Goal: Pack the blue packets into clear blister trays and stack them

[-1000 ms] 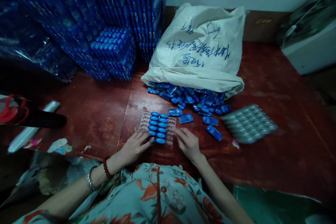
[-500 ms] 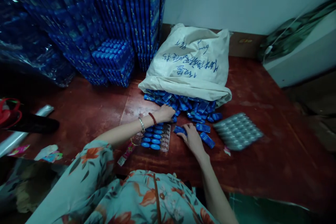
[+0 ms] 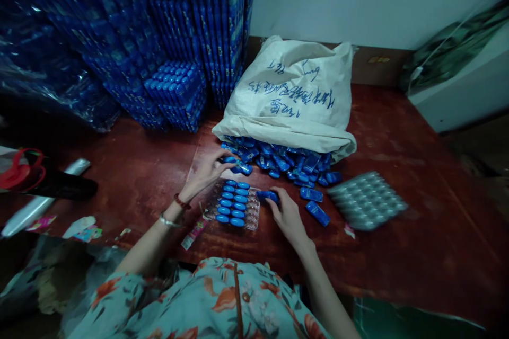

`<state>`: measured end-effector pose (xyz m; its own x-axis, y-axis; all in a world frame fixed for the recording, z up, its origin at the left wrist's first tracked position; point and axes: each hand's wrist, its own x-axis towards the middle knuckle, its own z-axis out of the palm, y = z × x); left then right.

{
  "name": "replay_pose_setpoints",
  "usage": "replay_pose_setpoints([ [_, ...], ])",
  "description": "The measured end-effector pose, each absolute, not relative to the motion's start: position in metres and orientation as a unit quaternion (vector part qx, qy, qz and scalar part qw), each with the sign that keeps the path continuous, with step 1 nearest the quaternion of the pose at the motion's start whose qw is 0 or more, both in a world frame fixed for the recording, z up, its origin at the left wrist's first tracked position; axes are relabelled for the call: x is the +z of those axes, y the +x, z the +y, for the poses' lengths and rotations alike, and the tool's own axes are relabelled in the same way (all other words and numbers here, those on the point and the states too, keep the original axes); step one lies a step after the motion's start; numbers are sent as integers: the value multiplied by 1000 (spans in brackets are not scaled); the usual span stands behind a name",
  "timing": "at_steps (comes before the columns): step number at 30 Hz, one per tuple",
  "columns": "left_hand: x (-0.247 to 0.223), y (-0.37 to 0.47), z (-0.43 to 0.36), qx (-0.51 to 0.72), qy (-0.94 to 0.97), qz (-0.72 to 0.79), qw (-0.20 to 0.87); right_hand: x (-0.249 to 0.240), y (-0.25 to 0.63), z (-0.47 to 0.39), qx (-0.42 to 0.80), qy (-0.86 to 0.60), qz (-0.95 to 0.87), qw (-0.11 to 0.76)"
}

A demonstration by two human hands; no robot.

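Note:
A clear plastic tray (image 3: 252, 217) lies on the table in front of me, its middle rows filled with glossy blue oval pieces (image 3: 237, 206). Behind its left part, my left hand (image 3: 207, 174) pinches a small blue packet (image 3: 229, 160), close to the loose pile. At the tray's right edge, my right hand (image 3: 287, 213) has its thumb and fingers closed on another blue packet (image 3: 267, 195). Loose blue packets (image 3: 284, 161) spill from the mouth of a white woven sack (image 3: 294, 85). Two more packets (image 3: 317, 213) lie just right of my right hand.
Tall stacks of packed blue trays (image 3: 186, 26) stand at the back left. A stack of empty clear trays (image 3: 368, 201) sits to the right. On the left are a dark bottle with a red lid (image 3: 24, 172) and a plastic roll (image 3: 47, 201). A pink wrapper (image 3: 194, 233) lies near the tray.
My left hand has drawn back left from the pile, now pinching a packet. My right hand has lifted its packet slightly and moved to the tray's right edge.

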<state>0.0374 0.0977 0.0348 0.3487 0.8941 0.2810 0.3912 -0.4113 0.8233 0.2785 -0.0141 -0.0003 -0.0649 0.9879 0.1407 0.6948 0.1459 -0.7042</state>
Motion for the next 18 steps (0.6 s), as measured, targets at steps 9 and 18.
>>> replay_pose_setpoints([
  [9,-13,-13,37,444,666,527,286,16,261,10,122,-540,-829,77],
  [18,-9,-16,43,319,819,443,177,23,266,36,145,-514,-845,-33],
])
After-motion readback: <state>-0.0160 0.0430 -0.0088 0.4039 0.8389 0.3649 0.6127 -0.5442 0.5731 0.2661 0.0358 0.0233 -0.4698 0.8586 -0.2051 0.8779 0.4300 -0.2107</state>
